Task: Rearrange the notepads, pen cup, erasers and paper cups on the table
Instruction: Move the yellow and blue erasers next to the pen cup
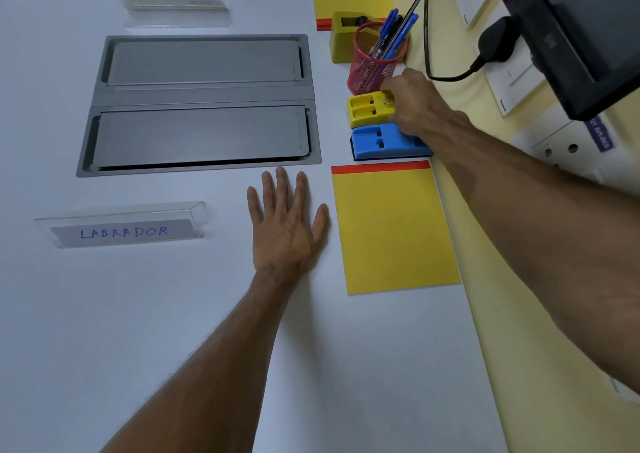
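The yellow eraser (370,108) sits under your right hand (415,103), whose fingers close on its right end, though the grip itself is partly hidden. Its long axis runs left to right, between the red pen cup (374,68) beyond it and the blue eraser (384,141) touching its near side. Your left hand (287,224) lies flat, fingers spread, on the table (104,314).

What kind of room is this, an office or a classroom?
Probably an office meeting room. The table has a built-in metal cable hatch, a clear name holder lettered LABRADOR, and whiteboard erasers, one yellow and one blue, beside a yellow notepad.
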Demonstrator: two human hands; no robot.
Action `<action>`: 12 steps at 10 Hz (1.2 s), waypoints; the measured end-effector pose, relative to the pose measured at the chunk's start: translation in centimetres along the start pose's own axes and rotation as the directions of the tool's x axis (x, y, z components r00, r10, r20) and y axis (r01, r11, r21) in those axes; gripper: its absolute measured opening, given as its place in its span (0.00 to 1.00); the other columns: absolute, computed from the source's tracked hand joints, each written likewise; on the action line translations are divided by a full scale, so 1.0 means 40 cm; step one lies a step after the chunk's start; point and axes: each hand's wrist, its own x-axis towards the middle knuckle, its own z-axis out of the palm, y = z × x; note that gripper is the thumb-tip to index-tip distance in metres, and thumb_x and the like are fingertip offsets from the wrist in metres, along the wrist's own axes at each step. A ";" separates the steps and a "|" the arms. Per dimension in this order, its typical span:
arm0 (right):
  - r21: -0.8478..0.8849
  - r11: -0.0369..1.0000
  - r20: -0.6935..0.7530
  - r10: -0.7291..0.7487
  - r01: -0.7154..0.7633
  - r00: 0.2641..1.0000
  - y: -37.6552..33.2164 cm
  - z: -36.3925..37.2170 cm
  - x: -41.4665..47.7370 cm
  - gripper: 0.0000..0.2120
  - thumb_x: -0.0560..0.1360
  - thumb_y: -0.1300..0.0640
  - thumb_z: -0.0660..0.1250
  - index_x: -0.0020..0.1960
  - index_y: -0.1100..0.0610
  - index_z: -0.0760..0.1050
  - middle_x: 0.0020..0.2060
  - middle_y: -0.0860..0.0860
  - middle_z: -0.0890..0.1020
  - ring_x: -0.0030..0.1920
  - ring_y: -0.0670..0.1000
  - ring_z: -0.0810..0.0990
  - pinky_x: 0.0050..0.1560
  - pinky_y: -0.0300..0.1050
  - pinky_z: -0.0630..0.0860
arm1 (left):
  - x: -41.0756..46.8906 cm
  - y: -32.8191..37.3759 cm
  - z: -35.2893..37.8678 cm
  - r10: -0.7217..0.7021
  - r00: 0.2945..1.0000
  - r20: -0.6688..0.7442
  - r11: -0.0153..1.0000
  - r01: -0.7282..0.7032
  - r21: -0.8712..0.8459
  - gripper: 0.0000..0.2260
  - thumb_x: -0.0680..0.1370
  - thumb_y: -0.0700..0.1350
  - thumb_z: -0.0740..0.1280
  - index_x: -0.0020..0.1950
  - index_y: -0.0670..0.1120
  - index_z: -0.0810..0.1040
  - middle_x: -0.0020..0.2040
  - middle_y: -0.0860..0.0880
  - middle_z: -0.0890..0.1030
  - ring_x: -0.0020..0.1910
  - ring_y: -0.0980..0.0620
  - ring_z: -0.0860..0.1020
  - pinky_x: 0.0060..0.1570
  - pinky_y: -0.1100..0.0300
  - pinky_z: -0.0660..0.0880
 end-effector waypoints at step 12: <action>0.325 0.945 -0.158 0.097 -0.040 0.983 -0.257 0.023 -0.511 0.15 0.77 0.57 0.68 0.62 0.60 0.78 0.61 0.57 0.77 0.61 0.57 0.75 0.59 0.54 0.75 | 0.001 -0.015 -0.039 0.044 0.983 0.179 0.999 -0.040 -0.026 0.34 0.80 0.67 0.39 0.81 0.50 0.35 0.80 0.44 0.34 0.78 0.44 0.32 0.76 0.39 0.36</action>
